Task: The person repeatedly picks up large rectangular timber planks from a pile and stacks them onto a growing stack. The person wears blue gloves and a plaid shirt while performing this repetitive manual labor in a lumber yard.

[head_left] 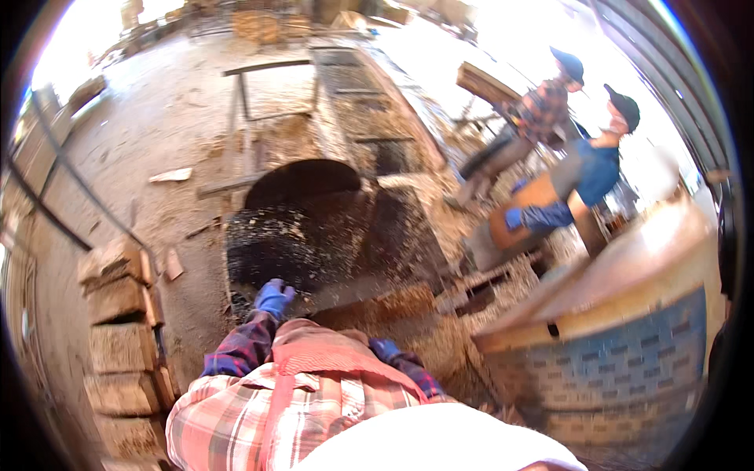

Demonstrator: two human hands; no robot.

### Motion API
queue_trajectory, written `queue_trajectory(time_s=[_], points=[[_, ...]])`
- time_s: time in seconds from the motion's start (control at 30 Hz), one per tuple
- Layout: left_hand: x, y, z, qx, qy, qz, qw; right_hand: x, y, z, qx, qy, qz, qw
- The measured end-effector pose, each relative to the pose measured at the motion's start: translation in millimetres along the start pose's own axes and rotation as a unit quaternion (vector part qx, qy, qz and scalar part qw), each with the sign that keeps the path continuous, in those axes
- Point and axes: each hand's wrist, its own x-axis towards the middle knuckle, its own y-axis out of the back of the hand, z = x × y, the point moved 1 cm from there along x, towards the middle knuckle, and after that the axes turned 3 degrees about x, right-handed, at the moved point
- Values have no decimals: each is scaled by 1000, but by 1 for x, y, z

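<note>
My left hand [275,299], in a blue glove with a plaid sleeve behind it, rests at the near edge of a dark machine bed [314,235] dusted with sawdust. Its fingers look loosely spread, and I see nothing in it. My right hand [385,348], also blue-gloved, sits low by my chest, mostly hidden behind my red apron strap. Beside it lies a sawdust-covered beam [385,302]. A dark arched opening [302,180] sits at the far end of the bed.
Rough wooden blocks [122,330] are stacked at my left. At the right, a wide pale slab [628,267] lies on a blue brick-patterned base. Two other people stand beyond it, one gripping a wood piece [530,208] with blue gloves. Sawdust covers the floor.
</note>
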Motion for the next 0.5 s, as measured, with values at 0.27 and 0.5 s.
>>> queue_trajectory(time_s=[0.27, 0.5], points=[[-21, -3, 41, -7, -15, -75, 997, -31, 17, 10, -71, -200, -83, 974], [-31, -13, 21, -56, -66, -116, 989, 5, -12, 20, 5, -169, -67, 983]])
